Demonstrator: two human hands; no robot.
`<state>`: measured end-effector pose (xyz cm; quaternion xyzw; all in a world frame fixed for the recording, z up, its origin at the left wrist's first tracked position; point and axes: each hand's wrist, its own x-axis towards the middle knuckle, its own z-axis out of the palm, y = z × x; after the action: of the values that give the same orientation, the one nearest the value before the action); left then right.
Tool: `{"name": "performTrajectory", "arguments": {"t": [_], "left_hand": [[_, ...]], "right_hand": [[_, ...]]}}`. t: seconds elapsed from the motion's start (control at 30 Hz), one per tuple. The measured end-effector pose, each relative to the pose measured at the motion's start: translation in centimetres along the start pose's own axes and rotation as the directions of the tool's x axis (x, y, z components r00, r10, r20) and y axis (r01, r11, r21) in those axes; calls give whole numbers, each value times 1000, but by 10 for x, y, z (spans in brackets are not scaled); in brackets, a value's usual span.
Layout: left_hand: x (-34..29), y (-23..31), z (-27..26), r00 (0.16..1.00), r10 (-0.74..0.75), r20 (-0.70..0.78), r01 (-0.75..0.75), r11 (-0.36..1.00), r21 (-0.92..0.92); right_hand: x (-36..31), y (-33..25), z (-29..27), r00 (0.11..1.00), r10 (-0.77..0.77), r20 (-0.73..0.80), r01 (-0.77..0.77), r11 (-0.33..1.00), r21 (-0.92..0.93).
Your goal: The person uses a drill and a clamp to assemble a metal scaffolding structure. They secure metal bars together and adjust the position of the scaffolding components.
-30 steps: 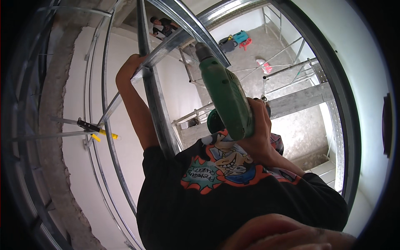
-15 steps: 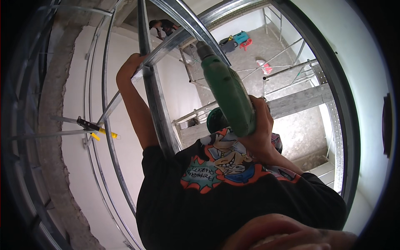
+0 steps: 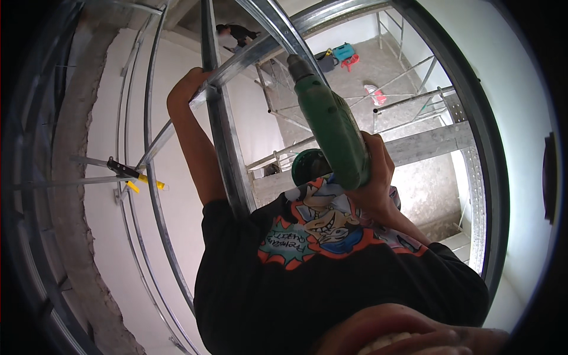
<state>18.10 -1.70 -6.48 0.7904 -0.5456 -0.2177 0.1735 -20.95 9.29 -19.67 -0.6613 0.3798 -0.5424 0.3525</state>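
In my right hand (image 3: 380, 168) is a green power drill (image 3: 332, 121), held by its rear end. Its dark chuck points up and away, close to a bright metal channel (image 3: 269, 18). My left hand (image 3: 188, 87) is raised beside the crossing of a long metal stud (image 3: 228, 148) and a cross channel (image 3: 245, 61). It wraps onto the metal there, and its fingers are mostly hidden behind the profiles. I cannot see whether a bit in the chuck touches anything.
A tool with black and yellow handles (image 3: 124, 168) sits on the thin frame bars at left. Scaffold pipes (image 3: 414, 97) stand below, with a teal case (image 3: 343, 52) on the floor. A green bucket (image 3: 307, 167) is behind the drill. Another person (image 3: 236, 35) is far below.
The drill and my right hand have shifted slightly to the right and toward me. My left hand stays at the crossing while the view has tilted a little.
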Motion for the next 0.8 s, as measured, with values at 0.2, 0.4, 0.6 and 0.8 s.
{"name": "performTrajectory", "arguments": {"t": [0.2, 0.4, 0.6, 0.8], "left_hand": [[3, -1, 0, 1000, -20, 15, 20, 998, 58], [4, 3, -1, 997, -76, -2, 75, 990, 115], [5, -6, -2, 1000, -25, -7, 25, 997, 66], [2, -5, 0, 1000, -1, -26, 2, 1000, 27]], "right_hand": [[-3, 4, 0, 998, 61, 22, -61, 997, 39], [1, 1, -2, 999, 47, 19, -47, 999, 23], [0, -1, 0, 999, 46, 12, -47, 998, 35], [-1, 0, 1, 998, 56, 9, -56, 997, 52]]}}
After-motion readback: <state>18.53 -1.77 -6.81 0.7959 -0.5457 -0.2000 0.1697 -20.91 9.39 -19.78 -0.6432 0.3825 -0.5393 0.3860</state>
